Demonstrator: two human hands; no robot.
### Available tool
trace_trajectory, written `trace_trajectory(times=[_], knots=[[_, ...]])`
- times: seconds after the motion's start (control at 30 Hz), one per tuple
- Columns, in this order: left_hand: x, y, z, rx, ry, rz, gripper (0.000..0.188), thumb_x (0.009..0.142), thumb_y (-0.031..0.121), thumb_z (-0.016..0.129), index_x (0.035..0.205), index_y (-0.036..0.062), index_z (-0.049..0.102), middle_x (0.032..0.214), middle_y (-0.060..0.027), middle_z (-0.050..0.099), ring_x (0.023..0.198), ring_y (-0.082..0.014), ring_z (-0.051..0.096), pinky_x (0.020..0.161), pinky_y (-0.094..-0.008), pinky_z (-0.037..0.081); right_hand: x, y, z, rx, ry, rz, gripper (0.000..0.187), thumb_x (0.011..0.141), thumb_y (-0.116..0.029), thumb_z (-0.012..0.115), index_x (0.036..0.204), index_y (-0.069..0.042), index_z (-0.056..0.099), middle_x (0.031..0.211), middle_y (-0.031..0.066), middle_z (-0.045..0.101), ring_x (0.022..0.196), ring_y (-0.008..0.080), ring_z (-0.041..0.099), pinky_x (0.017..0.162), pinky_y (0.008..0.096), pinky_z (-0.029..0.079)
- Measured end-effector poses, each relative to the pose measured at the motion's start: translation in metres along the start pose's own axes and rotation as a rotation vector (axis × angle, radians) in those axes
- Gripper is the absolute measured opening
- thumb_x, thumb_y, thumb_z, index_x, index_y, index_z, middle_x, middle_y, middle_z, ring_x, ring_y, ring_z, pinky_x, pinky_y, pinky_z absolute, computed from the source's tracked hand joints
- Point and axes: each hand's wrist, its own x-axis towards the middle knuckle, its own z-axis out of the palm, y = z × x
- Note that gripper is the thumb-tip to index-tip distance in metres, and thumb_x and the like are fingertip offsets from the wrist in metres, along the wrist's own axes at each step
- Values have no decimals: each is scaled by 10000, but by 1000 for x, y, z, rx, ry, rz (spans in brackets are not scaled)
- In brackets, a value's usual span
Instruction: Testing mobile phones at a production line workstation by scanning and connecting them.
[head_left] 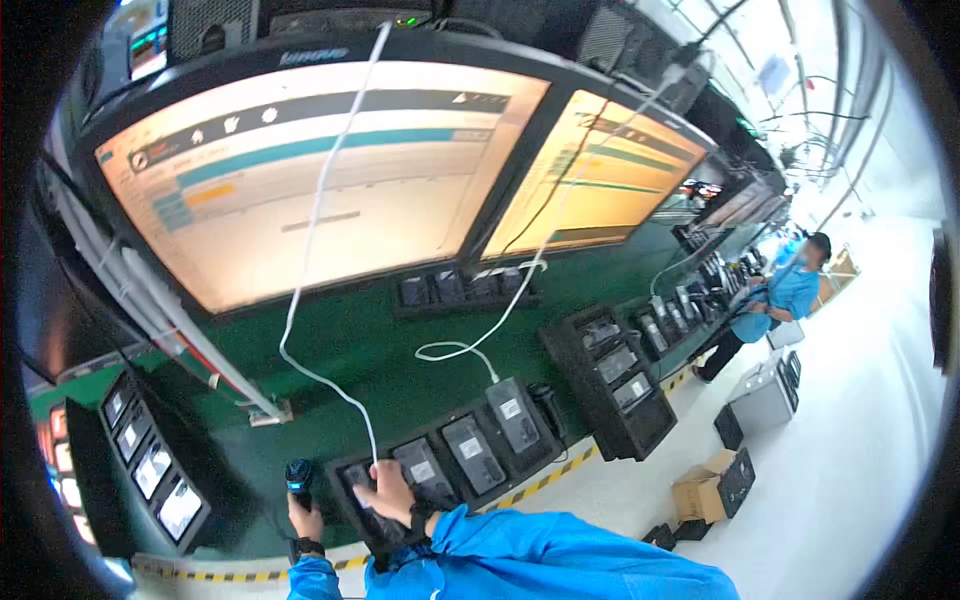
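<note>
While the left hand (307, 522) had its fingers wrapped around the grip of a dark handheld barcode scanner (299, 480), the right hand (390, 492) lay over a dark smartphone (384, 530) in the leftmost slot of a black four-slot tray (540, 458). Its thumb and fingers were spread near the lower end of a white cable (286, 340); whether they pinched the plug could not be told. Three more phones filled the other slots, the rightmost joined to a second white cable (455, 345) that looped over the green bench mat (330, 430).

A sideways tug could have strained the plug or tipped the phone from its slot, and the slack cable, hanging across the monitor (390, 170), could have snagged a sleeve. The tray sat close to the bench's front edge, marked with yellow-and-black tape (575, 462), so a forearm's push might have sent it over. More room showed on the mat behind the tray, up to the monitors, and leftward toward another phone tray (200, 535).
</note>
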Motion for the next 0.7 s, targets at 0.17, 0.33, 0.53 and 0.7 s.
trace_trajectory(times=[0.17, 0.33, 0.53, 0.7], knots=[[-10, 127, -3, -13, 35, 298, 564, 777, 83, 635, 1296, -10, 436, 1306, -207, 457, 1192, -348, 461, 988, -412, 376, -2, 22, -22, 280, -198, 180, 323, 812, -257, 664, 881, -18, 458, 759, 119, 514, 705, 258, 530, 635, 384, 425], [-37, 199, -18, -245, -456, 114, 247, 780, 130, 697, 976, 3, 616, 839, -158, 670, 785, -257, 666, 717, -343, 512, 8, -3, -76, 376, -254, -133, 310, 975, -248, 387, 900, -22, 584, 878, 105, 576, 869, 198, 544, 767, 297, 423], [-44, 194, -8, -392, -510, 90, 234, 799, 116, 697, 982, 6, 602, 851, -176, 660, 819, -257, 669, 725, -344, 505, 18, -33, -103, 630, -398, 120, 205, 888, -130, 613, 1046, -1, 638, 884, 61, 682, 814, 117, 634, 711, 244, 491], [-50, 196, -15, -436, -495, 113, 237, 797, 95, 686, 995, 8, 590, 853, -167, 656, 803, -277, 667, 723, -335, 505, 27, -51, -116, 421, -534, -17, 137, 875, -84, 618, 957, 24, 639, 871, 94, 680, 831, 153, 651, 731, 278, 510]])
